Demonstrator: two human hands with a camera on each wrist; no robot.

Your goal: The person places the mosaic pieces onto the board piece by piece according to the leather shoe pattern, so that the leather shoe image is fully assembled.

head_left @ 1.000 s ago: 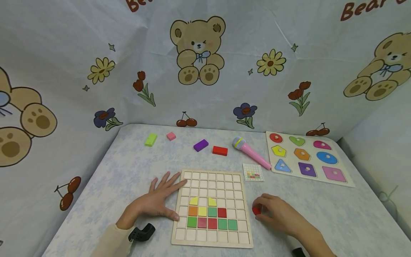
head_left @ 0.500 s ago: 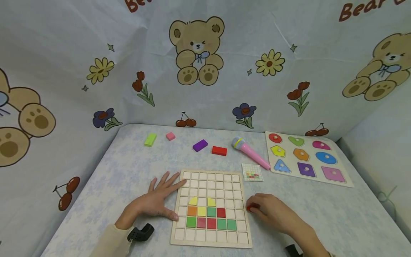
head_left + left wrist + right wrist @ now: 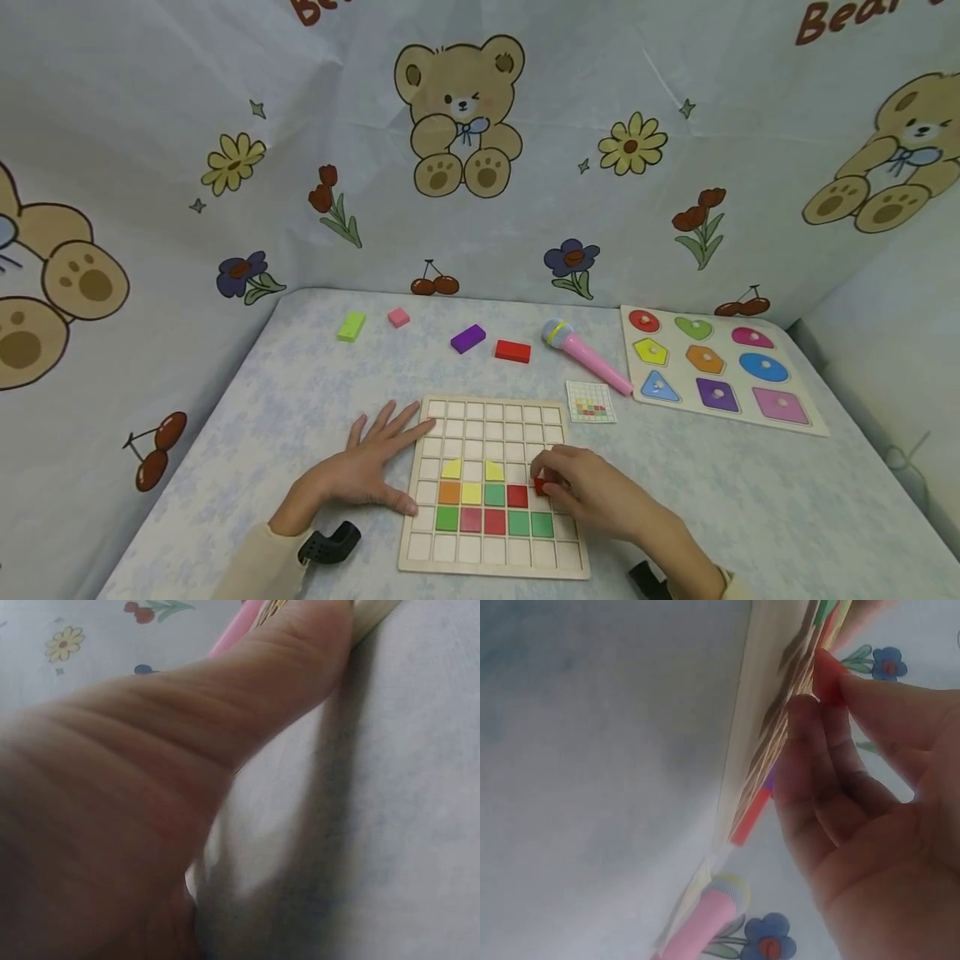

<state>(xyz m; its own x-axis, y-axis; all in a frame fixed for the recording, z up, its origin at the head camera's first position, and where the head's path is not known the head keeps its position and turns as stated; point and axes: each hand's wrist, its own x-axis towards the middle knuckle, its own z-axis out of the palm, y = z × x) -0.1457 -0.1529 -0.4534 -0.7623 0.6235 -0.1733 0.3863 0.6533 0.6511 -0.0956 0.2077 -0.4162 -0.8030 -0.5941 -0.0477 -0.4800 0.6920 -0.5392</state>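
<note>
A wooden grid board (image 3: 493, 572) lies on the table, with coloured tiles in some of its cells. My left hand (image 3: 363, 471) is spread, its thumb and a fingertip touching the board's left edge. Between thumb and fingers, my right hand (image 3: 596, 493) pinches a small red tile (image 3: 828, 677) over the board's right part, beside a seated red tile (image 3: 517, 497). Green tiles (image 3: 542, 525) lie in the row below. Two yellow pieces with a cut side (image 3: 452, 470) sit in a higher row. The fingers partly hide the held tile in the head view.
A small pattern card (image 3: 591, 402) lies at the board's upper right. Behind are a pink toy microphone (image 3: 592, 363), a red block (image 3: 513, 352), a purple block (image 3: 468, 338), a pink block (image 3: 399, 317) and a green block (image 3: 352, 327). A shape puzzle board (image 3: 780, 421) lies far right.
My right hand has moved left with the red tile, from the table beside the board to over its right cells. The left hand has stayed in place.
</note>
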